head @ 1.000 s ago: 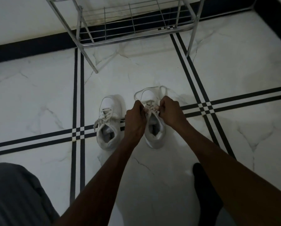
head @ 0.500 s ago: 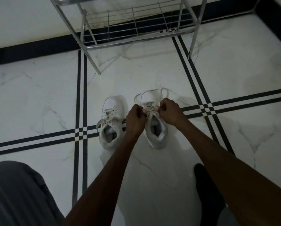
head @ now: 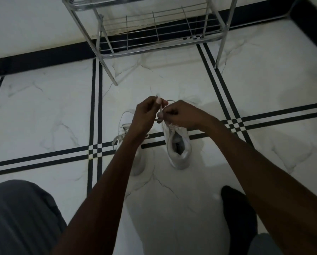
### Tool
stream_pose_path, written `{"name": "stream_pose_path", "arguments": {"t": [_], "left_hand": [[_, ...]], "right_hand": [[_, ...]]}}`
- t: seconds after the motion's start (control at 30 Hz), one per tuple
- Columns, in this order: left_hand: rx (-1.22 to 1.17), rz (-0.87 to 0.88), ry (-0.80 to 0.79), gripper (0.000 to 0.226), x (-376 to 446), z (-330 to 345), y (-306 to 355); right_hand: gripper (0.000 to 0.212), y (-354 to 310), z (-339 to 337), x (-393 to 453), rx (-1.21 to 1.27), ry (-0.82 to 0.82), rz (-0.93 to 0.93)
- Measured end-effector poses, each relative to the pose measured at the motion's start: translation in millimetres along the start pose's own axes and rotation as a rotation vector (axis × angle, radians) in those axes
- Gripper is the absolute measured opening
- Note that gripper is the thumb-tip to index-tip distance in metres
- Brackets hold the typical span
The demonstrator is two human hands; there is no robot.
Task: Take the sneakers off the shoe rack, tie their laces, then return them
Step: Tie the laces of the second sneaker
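Left hand (head: 146, 115): fingers pinched on a strand of lace (head: 159, 105) that stands up between fingertips; it has lifted off the shoe and risen since a second ago, when it pressed down at the tongue.
Right hand (head: 181, 114): closed around lace just beside the left hand, fingers curled; it too has come up and away from the shoe's throat.
Lace: white, drawn upward from the right sneaker; earlier it lay looped over the toe, now the loop is pulled in between the hands. Whether a knot has formed cannot be told.
Right sneaker (head: 177, 146): white, on the floor, heel toward the person, its toe hidden under the hands; it straddles the black stripe as before.
Left sneaker (head: 124, 126): white, just beside the other, now largely covered by the left forearm; laces hang loose at its side, unchanged.
Rack (head: 154, 34): chrome wire, against the wall beyond the shoes, nothing on its lowest shelf; it sits larger and lower in view than before, the head having moved nearer.
Floor (head: 43, 111): white marble tile with black double stripes.
Sock (head: 236, 214): dark, near the right forearm, unmoved.
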State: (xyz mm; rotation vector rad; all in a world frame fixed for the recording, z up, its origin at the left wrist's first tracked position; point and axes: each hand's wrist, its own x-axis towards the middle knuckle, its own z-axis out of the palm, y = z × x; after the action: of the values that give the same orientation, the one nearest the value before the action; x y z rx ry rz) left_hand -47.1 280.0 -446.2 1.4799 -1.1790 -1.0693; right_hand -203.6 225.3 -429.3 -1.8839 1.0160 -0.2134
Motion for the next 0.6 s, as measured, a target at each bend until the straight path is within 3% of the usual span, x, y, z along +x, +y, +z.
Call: {"name": "stream_pose_path", "arguments": {"t": [0.2, 0.33, 0.43, 0.5, 0.6], "left_hand": [[0.059, -0.197, -0.097, 0.064, -10.9, 18.0, -26.3], [-0.022, -0.218, 0.014, 0.056, -8.1, 26.4, -32.4], [-0.040, -0.169, 0.005, 0.053, -7.4, 30.6, -37.1], [0.079, -0.118, -0.013, 0.044, -5.8, 27.6, -44.7], [0.513, -0.061, 0.027, 0.036, -0.5, 23.5, -57.1]], "right_hand": [[0.015, 18.9, -19.7, -4.0, -0.164, 0.112, -0.048], [0.014, 27.0, -16.4, -3.5, -0.252, 0.355, -0.095], [0.013, 29.0, -7.2, -4.1, -0.154, 0.469, -0.093], [0.014, 29.3, -6.1, -3.8, -0.034, 0.497, -0.064], [0.019, 33.7, -5.5, -2.5, 0.167, 0.472, -0.008]]}}
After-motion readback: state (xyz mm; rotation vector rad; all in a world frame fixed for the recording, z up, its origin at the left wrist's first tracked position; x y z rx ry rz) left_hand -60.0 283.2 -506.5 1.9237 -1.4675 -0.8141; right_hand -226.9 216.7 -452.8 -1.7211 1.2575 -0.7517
